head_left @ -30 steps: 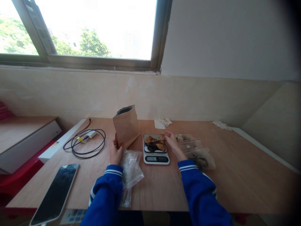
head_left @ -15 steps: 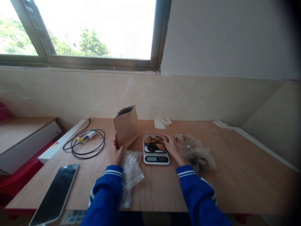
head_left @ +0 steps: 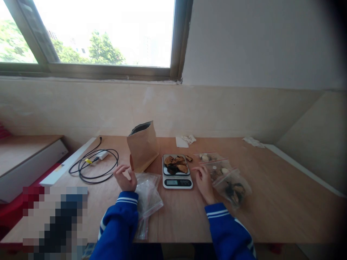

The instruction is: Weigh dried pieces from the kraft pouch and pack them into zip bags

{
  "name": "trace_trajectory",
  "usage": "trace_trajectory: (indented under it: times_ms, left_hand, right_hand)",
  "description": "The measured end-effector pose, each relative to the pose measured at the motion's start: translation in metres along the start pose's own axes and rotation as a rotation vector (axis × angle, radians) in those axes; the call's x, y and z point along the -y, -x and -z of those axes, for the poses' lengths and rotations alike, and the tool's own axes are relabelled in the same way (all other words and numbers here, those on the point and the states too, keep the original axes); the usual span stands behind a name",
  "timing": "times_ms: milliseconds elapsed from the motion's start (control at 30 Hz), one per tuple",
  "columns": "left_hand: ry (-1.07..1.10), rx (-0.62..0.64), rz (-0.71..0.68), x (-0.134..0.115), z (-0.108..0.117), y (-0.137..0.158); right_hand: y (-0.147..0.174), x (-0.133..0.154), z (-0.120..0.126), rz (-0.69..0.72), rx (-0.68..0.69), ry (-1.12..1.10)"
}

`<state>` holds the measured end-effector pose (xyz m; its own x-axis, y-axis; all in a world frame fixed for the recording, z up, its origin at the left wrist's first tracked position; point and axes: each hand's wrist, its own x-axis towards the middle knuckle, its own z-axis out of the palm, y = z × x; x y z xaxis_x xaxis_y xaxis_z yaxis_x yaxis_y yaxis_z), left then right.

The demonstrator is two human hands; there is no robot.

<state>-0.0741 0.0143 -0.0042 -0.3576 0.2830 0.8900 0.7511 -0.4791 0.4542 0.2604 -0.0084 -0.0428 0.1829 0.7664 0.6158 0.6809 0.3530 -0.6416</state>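
A white digital kitchen scale [head_left: 177,183] stands in the middle of the table, loaded with brown and dark dried slices [head_left: 176,164]. One slice [head_left: 189,158] lies at the plate's upper right edge. Just right of the scale hovers my right hand [head_left: 204,183], fingers loosely bent and apart, holding nothing. My left hand [head_left: 126,178] is open, thumb away from the curved fingers, in front of an upright, open-topped kraft paper bag [head_left: 143,148]. Clear zip bags [head_left: 148,198], apparently unfilled, lie beside my left wrist. Zip bags with dried pieces [head_left: 234,187] lie near my right hand.
A coiled black cable [head_left: 93,181] with a white adapter [head_left: 102,155] lies at the left. Crumpled tissue [head_left: 189,139] and a white paper [head_left: 181,142] are near the wall, with more tissue [head_left: 253,142] at back right. Pixelation covers a dark object [head_left: 58,220] at front left.
My left hand has let go of the paper bag and moved left. My right hand has drawn back from the dried slices towards me, leaving a slice at the scale's upper right edge.
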Motion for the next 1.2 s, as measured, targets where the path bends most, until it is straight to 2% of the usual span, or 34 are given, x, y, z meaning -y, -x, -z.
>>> trace_trajectory:
  times_ms: [100, 167, 200, 233, 300, 367, 433, 467, 600, 700, 900, 1000, 1133, 1200]
  left_hand:
    - [-0.051, -0.044, -0.122, -0.011, 0.006, -0.007]
    - [-0.027, 0.062, -0.211, -0.024, 0.012, -0.020]
    - [-0.003, 0.165, -0.241, -0.032, 0.016, -0.028]
    - [0.018, 0.325, -0.251, -0.041, 0.020, -0.036]
    - [0.001, 0.660, -0.146, -0.058, 0.031, -0.051]
    - [-0.048, 0.924, 0.016, -0.073, 0.042, -0.054]
    - [-0.083, 1.120, 0.099, -0.081, 0.051, -0.042]
    - [-0.100, 1.170, 0.099, -0.084, 0.055, -0.032]
    - [-0.226, 1.196, 0.128, -0.082, 0.063, 0.019]
    - [-0.217, 1.118, 0.142, -0.078, 0.065, 0.040]
    - [-0.113, 1.030, 0.190, -0.071, 0.069, 0.030]
    - [-0.064, 0.943, 0.179, -0.075, 0.071, 0.021]
    - [0.090, 0.819, 0.054, -0.096, 0.072, 0.009]
    - [0.152, 0.802, -0.026, -0.109, 0.070, 0.005]
  right_hand:
    - [0.000, -0.001, -0.001, -0.007, 0.006, 0.008]
    - [0.000, -0.001, -0.002, -0.014, -0.003, 0.005]
    - [0.000, -0.001, -0.002, -0.016, -0.007, 0.002]
    - [0.000, -0.001, -0.002, -0.018, -0.008, -0.001]
    - [0.000, 0.000, -0.001, -0.021, -0.016, -0.007]
    - [0.000, 0.001, -0.001, -0.023, -0.035, -0.011]
    - [0.000, 0.002, -0.001, -0.022, -0.056, -0.018]
    - [0.000, 0.003, 0.000, -0.020, -0.064, -0.022]
    - [0.000, 0.006, 0.001, 0.005, -0.071, -0.033]
    - [0.001, 0.009, 0.003, 0.013, -0.070, -0.031]
    - [0.004, 0.019, 0.008, 0.013, -0.034, -0.031]
    - [0.006, 0.033, 0.011, 0.012, -0.033, -0.078]
    - [0.019, 0.079, 0.011, -0.031, 0.026, -0.269]
    - [0.030, 0.111, 0.010, -0.108, 0.156, -0.420]
